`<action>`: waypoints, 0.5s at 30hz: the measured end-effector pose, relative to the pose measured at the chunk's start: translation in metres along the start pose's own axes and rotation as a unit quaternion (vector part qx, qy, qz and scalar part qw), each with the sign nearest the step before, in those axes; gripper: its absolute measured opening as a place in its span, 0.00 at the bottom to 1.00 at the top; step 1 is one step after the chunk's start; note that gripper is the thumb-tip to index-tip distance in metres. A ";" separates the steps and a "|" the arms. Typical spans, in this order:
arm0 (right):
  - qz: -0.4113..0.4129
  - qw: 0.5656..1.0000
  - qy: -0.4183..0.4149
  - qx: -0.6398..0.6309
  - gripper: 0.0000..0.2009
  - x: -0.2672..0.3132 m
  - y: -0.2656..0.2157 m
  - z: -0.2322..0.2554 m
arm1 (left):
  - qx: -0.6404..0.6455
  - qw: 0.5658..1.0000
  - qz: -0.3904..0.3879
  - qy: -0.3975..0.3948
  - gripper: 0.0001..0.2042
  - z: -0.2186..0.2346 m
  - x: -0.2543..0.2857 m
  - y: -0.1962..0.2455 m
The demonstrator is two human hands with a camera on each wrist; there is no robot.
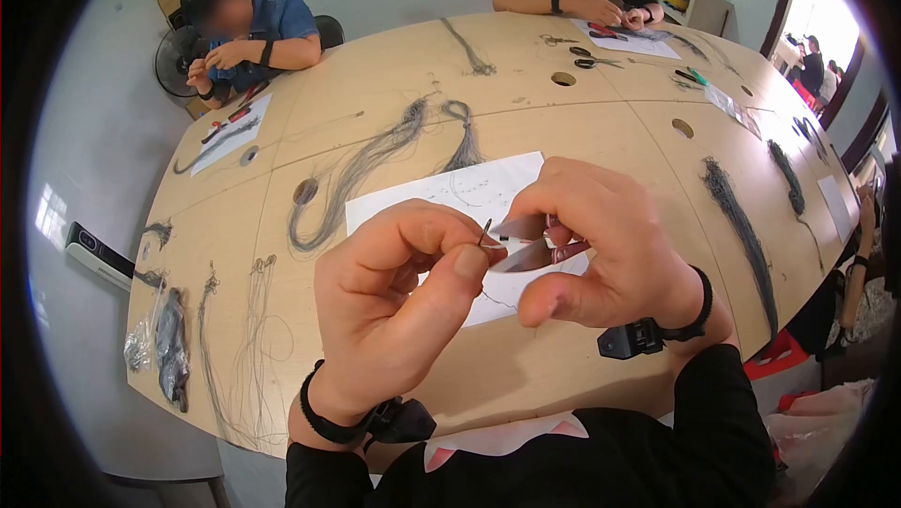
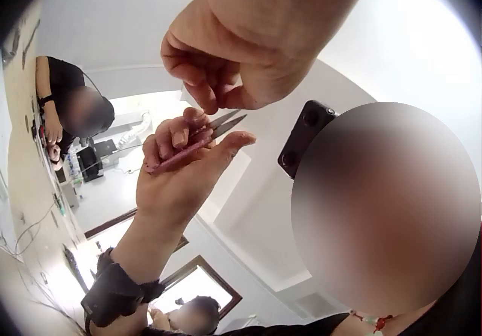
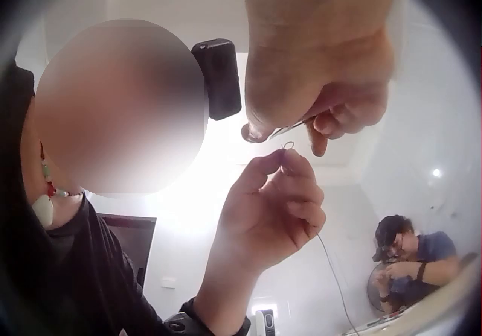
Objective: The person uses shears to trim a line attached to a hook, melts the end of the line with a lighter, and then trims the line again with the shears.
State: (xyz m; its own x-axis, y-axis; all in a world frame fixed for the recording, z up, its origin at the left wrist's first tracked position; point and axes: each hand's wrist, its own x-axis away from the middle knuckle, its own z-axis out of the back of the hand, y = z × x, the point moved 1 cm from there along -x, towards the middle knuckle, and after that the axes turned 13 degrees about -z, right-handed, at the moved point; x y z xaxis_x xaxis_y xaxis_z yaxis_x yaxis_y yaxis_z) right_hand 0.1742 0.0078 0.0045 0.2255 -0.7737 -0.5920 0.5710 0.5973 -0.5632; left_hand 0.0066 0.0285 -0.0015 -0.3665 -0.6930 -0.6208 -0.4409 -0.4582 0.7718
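My left hand [image 1: 399,292] pinches a thin dark cord [image 1: 485,232] between thumb and forefinger. A small loop of cord [image 3: 288,145] rises from those fingertips in the right wrist view, and a long strand [image 3: 337,279] trails below the hand. My right hand [image 1: 605,236] grips pink-handled snips [image 2: 181,158] across the palm. Their blades [image 1: 518,228] stand apart in the head view and point left, tips right beside the left fingertips. Under both hands lies a white sheet of paper [image 1: 375,214] with small dark marks.
Bundles of grey cord [image 1: 361,156] and a dark bundle [image 1: 739,236] lie around the table [image 1: 526,377]. Farther off are black scissors [image 1: 587,59]. Plastic bags [image 1: 141,344] sit at the left edge. Two people sit across, working over paper sheets.
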 end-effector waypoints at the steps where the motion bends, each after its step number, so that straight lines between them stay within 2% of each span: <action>1: 0.007 1.000 0.005 0.007 0.21 0.000 0.001 -0.002 | -0.007 1.000 -0.003 -0.008 0.03 0.000 -0.001 0.000; 5: 0.012 1.000 0.017 0.018 0.19 0.001 0.001 -0.006 | -0.046 0.997 -0.014 -0.052 0.03 0.003 0.000 -0.004; 10: 0.043 0.999 0.028 0.012 0.18 0.000 0.003 -0.009 | -0.077 0.995 -0.022 -0.058 0.02 0.002 0.000 -0.006; 15: 0.034 0.999 0.024 0.021 0.17 0.001 0.000 -0.007 | -0.099 0.993 -0.035 -0.058 0.03 0.002 -0.001 -0.006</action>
State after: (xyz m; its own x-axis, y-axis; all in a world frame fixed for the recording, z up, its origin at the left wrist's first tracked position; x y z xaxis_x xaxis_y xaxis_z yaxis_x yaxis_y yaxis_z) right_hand 0.1689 0.0087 -0.0005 0.2277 -0.7202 -0.6554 0.5881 0.6381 -0.4969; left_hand 0.0081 0.0331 -0.0062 -0.4385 -0.5920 -0.6762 -0.3034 -0.6107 0.7314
